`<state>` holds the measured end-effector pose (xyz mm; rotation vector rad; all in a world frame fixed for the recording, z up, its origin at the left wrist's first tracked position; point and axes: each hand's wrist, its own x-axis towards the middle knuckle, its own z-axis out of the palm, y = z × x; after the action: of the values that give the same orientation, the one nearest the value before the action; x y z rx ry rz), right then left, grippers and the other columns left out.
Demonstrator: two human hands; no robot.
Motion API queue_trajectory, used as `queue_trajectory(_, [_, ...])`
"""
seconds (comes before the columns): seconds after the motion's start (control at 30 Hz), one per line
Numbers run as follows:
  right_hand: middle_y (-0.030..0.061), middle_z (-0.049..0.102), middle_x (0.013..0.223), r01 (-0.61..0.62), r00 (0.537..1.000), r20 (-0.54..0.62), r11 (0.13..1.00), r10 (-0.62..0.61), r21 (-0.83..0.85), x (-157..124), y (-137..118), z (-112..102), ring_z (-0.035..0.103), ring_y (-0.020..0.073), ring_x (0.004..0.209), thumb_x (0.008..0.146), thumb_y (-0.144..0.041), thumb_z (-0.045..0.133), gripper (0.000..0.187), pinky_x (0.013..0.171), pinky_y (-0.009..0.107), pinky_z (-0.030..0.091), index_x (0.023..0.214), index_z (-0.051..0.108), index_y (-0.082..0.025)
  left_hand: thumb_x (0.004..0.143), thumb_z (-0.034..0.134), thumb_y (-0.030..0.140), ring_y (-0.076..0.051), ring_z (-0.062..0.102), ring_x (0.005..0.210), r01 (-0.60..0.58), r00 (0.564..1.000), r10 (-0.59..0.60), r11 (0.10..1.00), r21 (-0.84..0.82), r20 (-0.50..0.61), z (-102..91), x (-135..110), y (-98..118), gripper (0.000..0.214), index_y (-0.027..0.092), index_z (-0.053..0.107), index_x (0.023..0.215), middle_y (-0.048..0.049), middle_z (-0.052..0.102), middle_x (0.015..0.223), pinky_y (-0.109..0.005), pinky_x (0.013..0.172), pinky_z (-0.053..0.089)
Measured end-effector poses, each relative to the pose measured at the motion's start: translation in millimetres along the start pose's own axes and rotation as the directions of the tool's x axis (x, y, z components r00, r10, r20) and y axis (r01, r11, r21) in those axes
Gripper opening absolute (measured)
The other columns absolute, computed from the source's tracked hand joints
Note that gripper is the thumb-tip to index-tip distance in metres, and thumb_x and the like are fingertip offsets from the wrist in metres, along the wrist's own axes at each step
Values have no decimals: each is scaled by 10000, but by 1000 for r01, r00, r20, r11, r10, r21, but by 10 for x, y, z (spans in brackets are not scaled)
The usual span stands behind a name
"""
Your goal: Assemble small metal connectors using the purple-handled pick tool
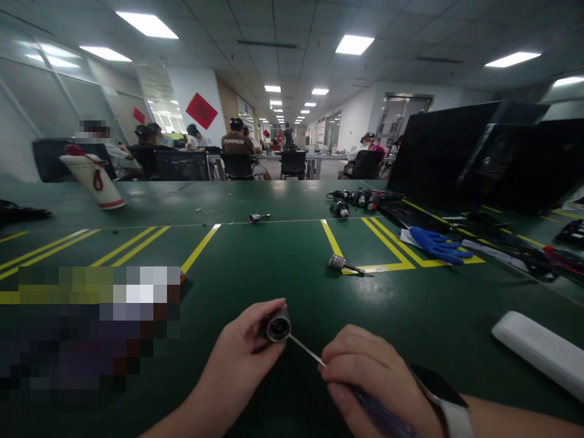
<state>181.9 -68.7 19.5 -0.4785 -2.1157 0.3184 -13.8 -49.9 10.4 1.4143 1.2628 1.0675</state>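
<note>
My left hand (pixel 237 347) is closed around a hollow metal cylinder (pixel 278 327), its open end turned toward me and its inside dark. My right hand (pixel 365 365) grips a screwdriver (pixel 306 350) with a dark purplish handle. The thin shaft slants up to the left, and its tip meets the lower right rim of the cylinder; whether it goes inside I cannot tell. Beyond my hands, a similar metal cylinder (pixel 337 263) with a thin dark rod lies on the green tabletop (pixel 255 274). A smaller metal piece (pixel 255 218) with a narrow stem lies farther back.
Right of my hands lie a long white case (pixel 538 347) and a blue glove (pixel 435 243). Several black and metal parts (pixel 351 201) cluster near large dark monitors (pixel 447 152). At the far left a cream cup (pixel 98 179) leans. People sit at desks behind.
</note>
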Motion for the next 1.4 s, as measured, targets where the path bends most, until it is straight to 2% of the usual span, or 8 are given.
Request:
queue_trajectory(0.23, [64, 639, 781, -86, 996, -13, 989, 88, 119, -25, 22, -26, 581, 150, 696, 741, -47, 503, 263, 619, 266, 483, 966, 562, -169, 641, 680, 226, -202, 570, 848, -271, 946, 324, 832, 484, -28, -131, 105, -30, 264, 229, 644, 902, -15, 581, 891, -355, 753, 479])
queue_trajectory(0.5, [67, 632, 745, -317, 948, 54, 906, 315, 281, -36, 33, -40, 581, 150, 694, 785, -122, 498, 130, 635, 277, 460, 845, 610, -151, 722, 630, 327, -120, 523, 611, -182, 979, 202, 905, 385, -10, -115, 151, -148, 234, 215, 438, 794, 57, 506, 690, -224, 548, 449])
queue_trajectory(0.6, [76, 617, 745, -473, 876, 109, 790, 470, 390, -56, 41, -42, 572, 161, 677, 805, -201, 511, 121, 610, 293, 452, 807, 618, -143, 706, 636, 327, -121, 519, 578, -183, 981, 189, 868, 462, 35, -110, 150, -147, 212, 200, 471, 748, 52, 517, 649, -220, 521, 421])
queue_trajectory(0.73, [71, 622, 791, -573, 775, 193, 541, 601, 616, -107, 100, 1, 559, 156, 686, 809, -292, 554, 155, 614, 294, 441, 836, 631, -161, 728, 586, 329, -123, 511, 541, -194, 981, 170, 833, 519, 94, -88, 133, -137, 198, 184, 489, 634, 36, 517, 589, -228, 510, 403])
queue_trajectory(0.83, [79, 644, 834, -535, 759, 218, 396, 614, 746, -122, 140, 29, 571, 170, 750, 830, -328, 536, 201, 666, 311, 440, 870, 653, -170, 730, 569, 330, -111, 471, 501, -180, 982, 180, 816, 549, 56, -71, 119, -134, 225, 189, 453, 598, 50, 469, 548, -220, 482, 376])
queue_trajectory(0.9, [86, 650, 845, -520, 759, 228, 358, 610, 775, -113, 145, 33, 576, 178, 774, 845, -323, 513, 219, 682, 319, 438, 878, 663, -166, 733, 562, 333, -105, 456, 491, -180, 982, 177, 806, 563, 60, -65, 111, -139, 233, 192, 440, 593, 55, 454, 541, -214, 472, 366])
queue_trajectory(1.13, [85, 646, 898, -534, 781, 245, 410, 574, 740, -101, 116, 7, 578, 197, 849, 854, -301, 495, 220, 714, 326, 444, 917, 668, -180, 756, 539, 305, -92, 440, 485, -292, 955, 254, 709, 642, 154, -70, 72, -185, 235, 190, 428, 584, 59, 451, 546, -203, 466, 337])
queue_trajectory(1.4, [77, 638, 922, -476, 865, 154, 685, 478, 551, -68, 64, -46, 550, 221, 976, 862, -262, 470, 212, 874, 399, 426, 940, 661, -212, 779, 536, 303, -94, 444, 493, -332, 942, 279, 674, 660, 190, -75, 72, -194, 233, 190, 449, 595, 55, 469, 551, -204, 468, 326])
